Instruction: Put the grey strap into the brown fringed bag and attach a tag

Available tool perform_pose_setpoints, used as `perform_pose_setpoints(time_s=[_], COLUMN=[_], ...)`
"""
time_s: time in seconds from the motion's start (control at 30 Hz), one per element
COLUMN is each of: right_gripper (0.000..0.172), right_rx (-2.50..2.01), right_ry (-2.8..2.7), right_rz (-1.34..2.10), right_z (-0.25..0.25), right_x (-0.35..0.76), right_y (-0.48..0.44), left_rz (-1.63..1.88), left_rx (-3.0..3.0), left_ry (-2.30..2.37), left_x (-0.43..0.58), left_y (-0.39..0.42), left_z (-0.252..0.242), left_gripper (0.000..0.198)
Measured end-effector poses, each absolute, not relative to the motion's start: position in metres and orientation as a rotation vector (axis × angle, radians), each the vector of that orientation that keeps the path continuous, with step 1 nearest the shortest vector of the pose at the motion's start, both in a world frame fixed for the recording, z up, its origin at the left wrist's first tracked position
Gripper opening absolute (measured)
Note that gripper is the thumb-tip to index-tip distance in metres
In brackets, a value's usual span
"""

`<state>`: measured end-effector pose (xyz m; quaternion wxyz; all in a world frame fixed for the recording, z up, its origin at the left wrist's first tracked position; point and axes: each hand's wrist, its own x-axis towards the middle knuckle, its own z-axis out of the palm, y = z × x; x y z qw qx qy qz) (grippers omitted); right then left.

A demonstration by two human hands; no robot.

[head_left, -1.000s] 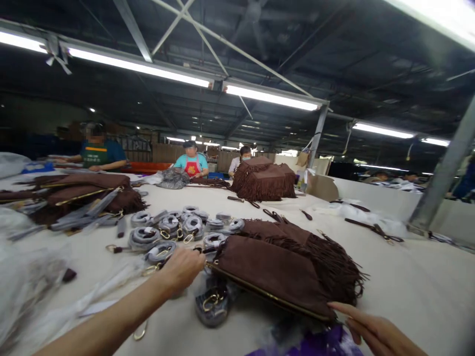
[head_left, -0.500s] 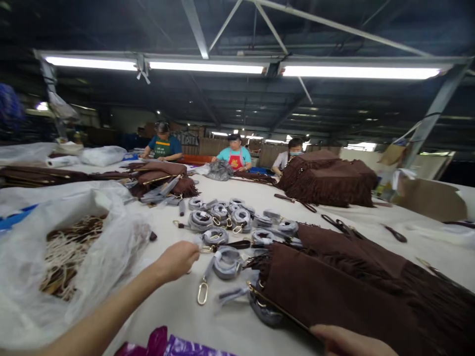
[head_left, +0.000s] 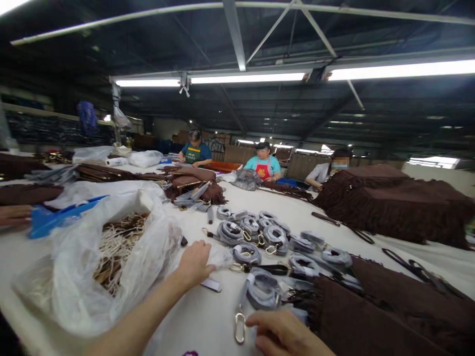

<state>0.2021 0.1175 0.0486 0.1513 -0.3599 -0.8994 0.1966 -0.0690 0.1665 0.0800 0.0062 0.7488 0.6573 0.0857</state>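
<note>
My left hand point(head_left: 195, 264) is over the white table with its fingers closed on a crumpled piece of clear plastic point(head_left: 220, 255). A flat pale strip point(head_left: 211, 285) lies just below that hand. My right hand point(head_left: 284, 332) has its index finger stretched toward a gold clasp point(head_left: 240, 326), the other fingers bent, with nothing visible in them. That clasp belongs to a coiled, plastic-wrapped strap point(head_left: 263, 288). Several more wrapped strap coils point(head_left: 274, 239) lie beyond. Brown fringed bags point(head_left: 352, 316) are to the right of my right hand.
On the left a clear plastic bag point(head_left: 67, 277) holds cord and brown scraps, beside a blue sheet point(head_left: 55, 217). Another person's hand point(head_left: 15, 215) shows at the left edge. Brown fringed stacks point(head_left: 401, 198) stand behind right. Three people sit across the table.
My view has swung left. My right hand has moved from the brown bag's edge to the gold clasp. My left hand stays near the wrapped straps, the clear plastic still at its fingers.
</note>
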Motion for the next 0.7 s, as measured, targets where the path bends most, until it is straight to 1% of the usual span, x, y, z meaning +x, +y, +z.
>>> perform_pose_setpoints(time_s=[0.07, 0.13, 0.2, 0.27, 0.37, 0.47, 0.6, 0.7], right_gripper=[0.034, 0.028, 0.027, 0.030, 0.033, 0.031, 0.023, 0.016], right_rx=[-1.088, -1.146, -1.190, -1.205, -1.149, -1.012, -0.869, -0.858], right_ry=[-2.538, -2.440, -2.257, -2.054, -1.916, -1.962, -2.082, -2.133], right_rz=[0.589, 0.656, 0.757, 0.801, 0.585, 0.382, 0.338, 0.332], right_z=[0.054, 0.060, 0.066, 0.072, 0.082, 0.091, 0.096, 0.096], right_x=[0.192, 0.182, 0.174, 0.168, 0.159, 0.148, 0.132, 0.126], right_y=[0.126, 0.138, 0.156, 0.179, 0.212, 0.232, 0.238, 0.237], left_rz=[0.239, 0.238, 0.269, 0.306, 0.340, 0.349, 0.361, 0.372], left_rx=[2.296, 2.290, 2.298, 2.302, 2.328, 2.362, 2.386, 2.402], left_ry=[2.129, 2.144, 2.140, 2.133, 2.104, 2.064, 2.026, 2.034], left_x=[-0.070, -0.068, -0.066, -0.065, -0.067, -0.067, -0.066, -0.067], left_y=[0.175, 0.180, 0.184, 0.187, 0.188, 0.189, 0.188, 0.189], left_z=[0.067, 0.057, 0.052, 0.052, 0.055, 0.055, 0.052, 0.050], left_gripper=[0.026, 0.019, 0.023, 0.023, 0.022, 0.022, 0.023, 0.021])
